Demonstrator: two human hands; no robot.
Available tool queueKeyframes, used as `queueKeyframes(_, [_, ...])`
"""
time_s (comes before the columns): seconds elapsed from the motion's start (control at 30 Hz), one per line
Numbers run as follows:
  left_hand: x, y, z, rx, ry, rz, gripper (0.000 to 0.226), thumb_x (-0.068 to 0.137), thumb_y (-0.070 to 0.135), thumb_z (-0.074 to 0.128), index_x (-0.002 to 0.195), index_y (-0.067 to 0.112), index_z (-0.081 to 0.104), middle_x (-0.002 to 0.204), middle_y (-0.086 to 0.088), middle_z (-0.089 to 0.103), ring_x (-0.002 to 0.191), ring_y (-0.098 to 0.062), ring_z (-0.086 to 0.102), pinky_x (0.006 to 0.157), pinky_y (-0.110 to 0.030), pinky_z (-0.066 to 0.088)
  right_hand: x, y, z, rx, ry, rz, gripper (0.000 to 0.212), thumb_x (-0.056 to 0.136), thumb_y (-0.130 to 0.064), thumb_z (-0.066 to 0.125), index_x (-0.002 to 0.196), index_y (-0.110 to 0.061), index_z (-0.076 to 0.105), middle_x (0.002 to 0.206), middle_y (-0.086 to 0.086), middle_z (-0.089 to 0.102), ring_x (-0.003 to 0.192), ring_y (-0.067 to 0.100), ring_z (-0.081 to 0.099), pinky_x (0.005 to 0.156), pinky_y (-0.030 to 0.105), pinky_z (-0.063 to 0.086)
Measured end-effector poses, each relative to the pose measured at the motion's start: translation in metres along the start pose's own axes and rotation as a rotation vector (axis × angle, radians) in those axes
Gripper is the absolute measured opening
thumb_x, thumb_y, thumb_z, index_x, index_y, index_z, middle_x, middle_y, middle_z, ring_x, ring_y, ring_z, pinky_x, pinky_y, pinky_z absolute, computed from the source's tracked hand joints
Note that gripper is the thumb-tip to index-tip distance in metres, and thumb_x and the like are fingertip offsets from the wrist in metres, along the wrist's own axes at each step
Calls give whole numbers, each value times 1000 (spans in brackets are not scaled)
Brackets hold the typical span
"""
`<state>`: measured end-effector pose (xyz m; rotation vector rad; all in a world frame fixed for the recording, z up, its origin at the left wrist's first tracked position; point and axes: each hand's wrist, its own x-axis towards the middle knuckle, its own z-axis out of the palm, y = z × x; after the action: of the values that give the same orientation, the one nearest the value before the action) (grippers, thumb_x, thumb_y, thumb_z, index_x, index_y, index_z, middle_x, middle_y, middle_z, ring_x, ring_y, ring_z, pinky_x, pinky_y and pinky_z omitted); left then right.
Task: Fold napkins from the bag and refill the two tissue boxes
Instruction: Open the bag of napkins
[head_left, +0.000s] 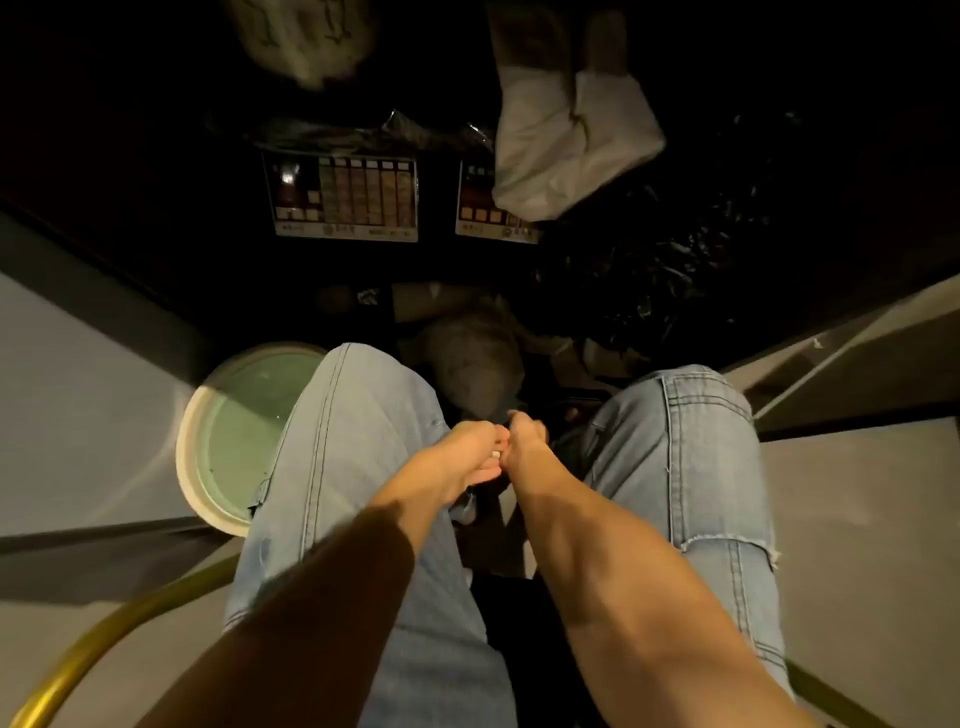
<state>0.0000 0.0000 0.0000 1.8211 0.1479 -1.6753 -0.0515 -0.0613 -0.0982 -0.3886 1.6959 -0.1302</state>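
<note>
Hands, left (470, 457) and right (524, 441), touch between denim knees.

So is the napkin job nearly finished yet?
Not by the look of it. Nothing looks done: no folded napkin shows. Both hands, left hand and right hand, meet between the knees, pinching something small and pale. The white bag lies on the dark table. I cannot make out the tissue boxes.

Dim, warm-toned scene. Light falls on the forearms, jeans (363, 467) and round lid (228, 436), which carries a diagonal shadow edge. Beyond the meeting hands, the table (156, 171) sinks into near black; a small glare spot marks the menu card (343, 197). Motion blur softens everything; wide-angle distortion bends the edges.
</note>
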Motion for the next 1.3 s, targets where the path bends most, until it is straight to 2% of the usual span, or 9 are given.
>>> queueKeyframes(0.1, [1,0,-1,2,-8,-16,30,110,17,44,134,7,59,120,-7,63,118,-24,59,99,-32,49,-1,-8,-1,-105,12,-81,39,98,-21,62,133,-8,53,127,20,61,105,35,64,84,45,54])
queueKeyframes(0.27, [2,5,1,-39,28,-45,36,112,22,41,141,6,55,145,-11,58,135,-30,54,107,-36,46,-5,-4,-15,-150,-171,-125,15,106,-12,51,103,-3,63,86,5,59,79,16,62,70,28,53])
queueKeyframes(0.37, [7,9,-2,-50,65,-40,32,111,21,41,132,6,60,126,-15,66,117,-28,63,89,-29,54,-3,-4,-3,-130,-95,-107,16,103,-11,55,99,-7,69,81,5,62,69,19,58,60,27,49])
queueKeyframes(0.47, [7,10,-4,-43,136,-18,26,108,20,46,92,7,62,84,-11,64,75,-19,61,59,-21,52,-13,-4,2,-137,9,-150,21,103,-10,57,110,5,71,97,14,69,87,25,63,71,34,49])
queueKeyframes(0.57, [9,4,-4,17,206,66,36,107,30,52,77,11,60,67,-7,58,59,-16,56,58,-24,50,-34,0,3,-208,39,-249,22,100,-23,63,105,-5,75,109,15,74,108,31,68,92,38,55])
queueKeyframes(0.63, [5,1,-3,76,255,156,46,108,32,51,67,12,57,55,-5,54,48,-17,50,52,-27,45,-47,0,3,-210,68,-313,14,97,-26,67,94,-15,75,105,15,75,105,34,70,94,42,57])
queueKeyframes(0.83, [-32,8,-6,303,336,524,40,109,31,47,74,16,62,63,-5,64,58,-14,60,56,-21,44,-114,-19,-18,-200,21,-507,12,100,-12,60,102,-9,72,88,6,71,67,12,64,49,20,50])
queueKeyframes(1.07, [-101,28,3,358,283,958,20,105,21,58,96,15,75,80,0,71,68,1,63,61,-7,44,-194,-33,-59,-198,75,-774,11,92,-21,62,85,-21,71,85,2,74,79,15,70,70,36,59])
queueKeyframes(1.3, [-212,75,-1,340,248,1351,25,105,28,58,92,16,75,67,-5,70,61,-17,68,57,-24,52,-316,-64,-93,-78,25,-1195,20,100,-29,65,84,-19,71,67,-10,69,61,-4,64,60,12,46])
